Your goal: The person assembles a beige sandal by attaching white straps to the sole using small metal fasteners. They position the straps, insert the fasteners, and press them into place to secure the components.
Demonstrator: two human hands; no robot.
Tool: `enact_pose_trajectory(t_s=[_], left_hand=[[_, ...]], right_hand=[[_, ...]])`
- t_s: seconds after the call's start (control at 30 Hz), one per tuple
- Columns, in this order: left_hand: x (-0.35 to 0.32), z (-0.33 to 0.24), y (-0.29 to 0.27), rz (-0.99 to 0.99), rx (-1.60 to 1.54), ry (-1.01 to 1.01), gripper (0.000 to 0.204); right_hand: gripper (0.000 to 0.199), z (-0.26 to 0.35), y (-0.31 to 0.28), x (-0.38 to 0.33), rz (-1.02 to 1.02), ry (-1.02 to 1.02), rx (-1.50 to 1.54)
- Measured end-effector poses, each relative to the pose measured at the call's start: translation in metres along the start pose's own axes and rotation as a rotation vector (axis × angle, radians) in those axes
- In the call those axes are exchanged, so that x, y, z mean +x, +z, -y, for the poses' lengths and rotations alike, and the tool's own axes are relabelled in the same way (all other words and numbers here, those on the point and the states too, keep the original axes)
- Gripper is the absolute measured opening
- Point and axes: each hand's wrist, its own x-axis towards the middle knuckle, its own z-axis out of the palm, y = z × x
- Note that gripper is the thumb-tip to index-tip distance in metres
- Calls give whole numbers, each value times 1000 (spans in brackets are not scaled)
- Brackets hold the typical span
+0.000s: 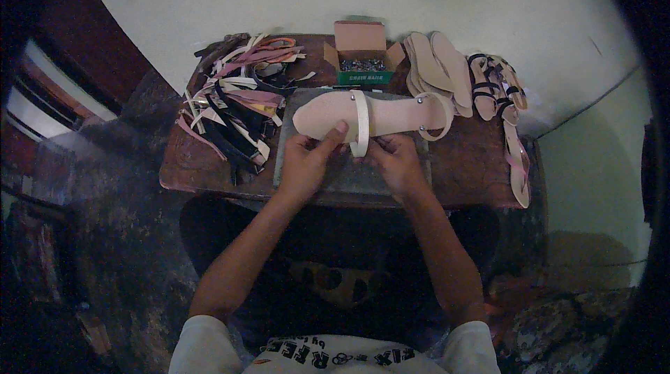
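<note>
A beige sandal (324, 112) lies across both hands above a dark grey slab, its rounded toe to the left and its heel to the right. My left hand (308, 161) grips its near edge, thumb on top of the sole and fingers beneath. At the near end of the cream strap (361, 119), my right hand (399, 164) has its fingers closed together, pinching the strap or the sole edge there. A second cream strap (444, 112) loops around the heel. Shiny round studs mark where the straps meet the sole.
The grey slab (328, 182) rests on a dark wooden table (467, 178). Strap strips (237, 98) pile up at the left. Behind the sandal stands an open box of nails (361, 67). Loose soles (440, 67) and several strapped sandals (485, 91) lie at the right, near a pale wall.
</note>
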Motion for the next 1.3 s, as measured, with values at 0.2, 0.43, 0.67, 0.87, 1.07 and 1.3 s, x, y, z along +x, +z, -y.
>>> enact_pose_trajectory(t_s=[0.2, 0.43, 0.67, 0.87, 1.07, 1.3], left_hand=[[1, 2, -5, 39, 26, -22, 32], [2, 5, -7, 32, 7, 8, 32], [2, 6, -7, 6, 10, 6, 31], [3, 2, -6, -6, -89, -53, 33], [9, 5, -8, 42, -158, -72, 32], [7, 1, -10, 72, -110, -129, 33]], right_hand=[[24, 1, 4, -3, -27, -3, 59], [24, -2, 9, -1, -48, 17, 120], [23, 7, 10, -4, -56, 32, 85], [21, 10, 10, -5, -30, 18, 125], [20, 15, 9, -7, -64, 42, 82], [22, 20, 8, -9, -61, 51, 62]])
